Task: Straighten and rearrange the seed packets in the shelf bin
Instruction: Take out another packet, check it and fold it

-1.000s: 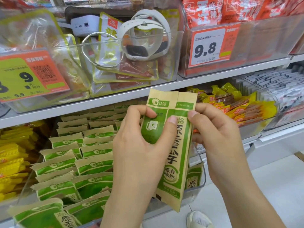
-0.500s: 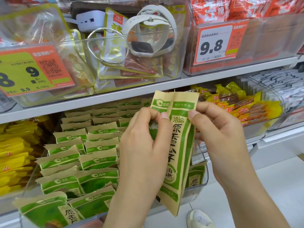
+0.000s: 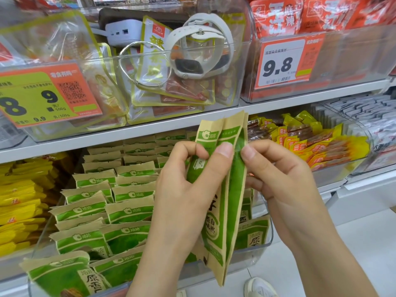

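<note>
I hold a small stack of tan and green seed packets (image 3: 233,189) upright in front of the shelf. My left hand (image 3: 184,194) grips them from the left, thumb on the front face. My right hand (image 3: 282,185) pinches their right edge with thumb and fingers. Behind and below stands the clear shelf bin (image 3: 263,243), with several rows of the same green packets (image 3: 128,211) standing in it. One packet (image 3: 62,277) lies tilted at the bin's front left corner.
Yellow packets (image 3: 19,206) fill the bin to the left; yellow and red snack packs (image 3: 317,146) fill the one to the right. The upper shelf carries clear bins with price tags (image 3: 282,63), a white smartwatch (image 3: 199,48), a bangle and a charger. A shoe (image 3: 259,288) shows on the floor.
The held packets have turned more edge-on and closed together, with my right thumb and fingers sliding in toward my left thumb. The view has come closer to the shelf.
</note>
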Motion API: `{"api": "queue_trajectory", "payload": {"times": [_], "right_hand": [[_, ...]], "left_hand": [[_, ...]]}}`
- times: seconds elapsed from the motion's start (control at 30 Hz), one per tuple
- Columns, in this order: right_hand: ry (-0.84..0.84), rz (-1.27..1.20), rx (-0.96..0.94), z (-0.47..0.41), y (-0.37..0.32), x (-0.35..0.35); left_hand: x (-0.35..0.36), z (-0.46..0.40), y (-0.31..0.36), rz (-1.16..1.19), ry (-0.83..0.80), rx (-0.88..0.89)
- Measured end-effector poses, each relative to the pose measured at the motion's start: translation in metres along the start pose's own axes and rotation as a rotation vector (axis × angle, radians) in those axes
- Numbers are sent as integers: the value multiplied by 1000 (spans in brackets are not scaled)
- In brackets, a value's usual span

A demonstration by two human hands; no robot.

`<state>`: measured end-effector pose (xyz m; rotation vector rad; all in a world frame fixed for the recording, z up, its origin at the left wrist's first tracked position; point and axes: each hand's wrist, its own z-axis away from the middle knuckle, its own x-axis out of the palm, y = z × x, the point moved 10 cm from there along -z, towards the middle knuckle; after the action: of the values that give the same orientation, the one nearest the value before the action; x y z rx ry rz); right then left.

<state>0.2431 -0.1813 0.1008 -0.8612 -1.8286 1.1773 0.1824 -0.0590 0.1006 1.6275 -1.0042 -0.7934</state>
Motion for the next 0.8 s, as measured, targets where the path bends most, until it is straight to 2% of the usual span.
{"api": "queue_trajectory", "payload": {"times": [0.57, 0.63, 0.8], "right_hand": [[5, 44, 15, -1, 8, 0], [-56, 43, 45, -1, 12, 4], [-367, -5, 223, 10, 29, 30]], "left_hand": [[-2, -3, -8, 110, 56, -47], [-7, -3, -7, 167, 124, -46], [-27, 3, -8, 416, 314, -48]]}}
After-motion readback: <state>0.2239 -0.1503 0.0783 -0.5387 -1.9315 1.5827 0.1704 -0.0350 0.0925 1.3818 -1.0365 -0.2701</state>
